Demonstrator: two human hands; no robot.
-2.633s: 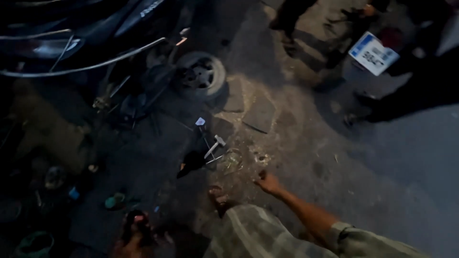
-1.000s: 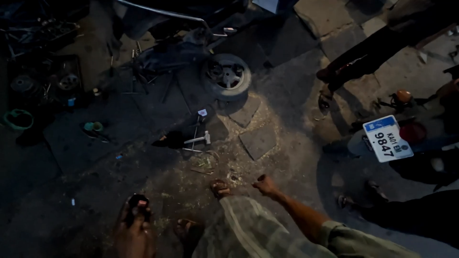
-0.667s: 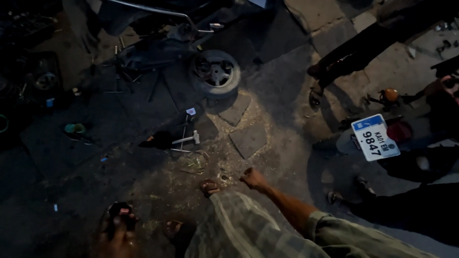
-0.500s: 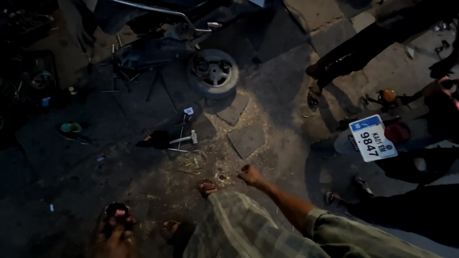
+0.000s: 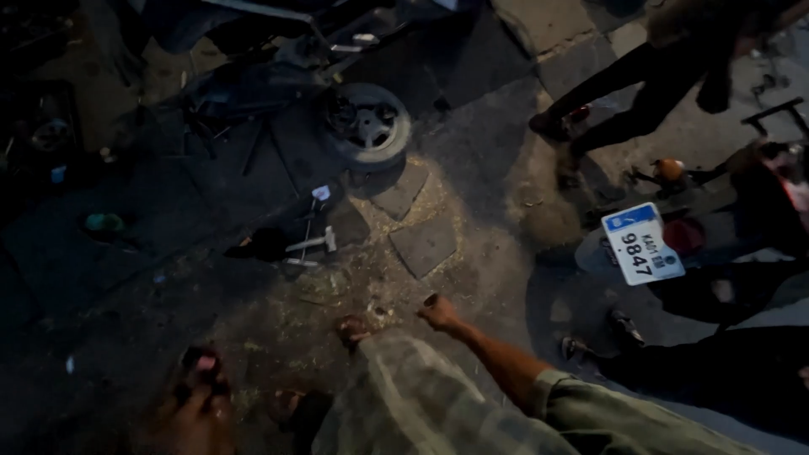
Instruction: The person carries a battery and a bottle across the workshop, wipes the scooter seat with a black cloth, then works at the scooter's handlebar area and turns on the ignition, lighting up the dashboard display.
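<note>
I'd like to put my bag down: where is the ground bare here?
Bare ground lies between the right hand and the flat stone, and left of the hammer. It is crowded around the wheel and by the number plate.

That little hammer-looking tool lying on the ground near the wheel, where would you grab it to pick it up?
Probably by the pale handle of the hammer-like tool, which lies flat on the ground. Come from above at mid-shaft: the head end, toward the right, looks bulkier, and a dark object sits against the left end. The right hand is nearest.
</note>
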